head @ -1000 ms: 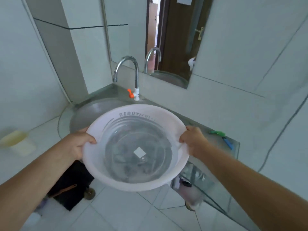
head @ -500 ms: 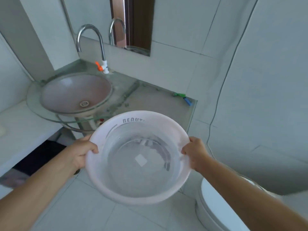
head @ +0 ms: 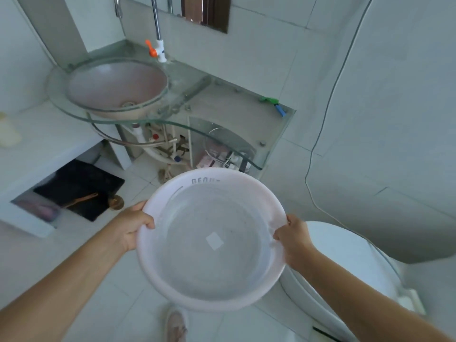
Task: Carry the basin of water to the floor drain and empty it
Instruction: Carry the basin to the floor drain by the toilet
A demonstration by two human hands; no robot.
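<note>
The left hand (head: 132,225) grips the left rim of the basin (head: 212,239); the right hand (head: 293,239) grips the right rim. The basin, holding clear water, is carried above the tiled floor (head: 111,304), beside the toilet (head: 345,262) and in front of the glass sink (head: 116,86).

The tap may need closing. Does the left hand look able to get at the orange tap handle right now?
Probably not: the left hand grips the water-filled basin, shared with the right hand, and the orange tap handle lies far beyond the sink.
</note>
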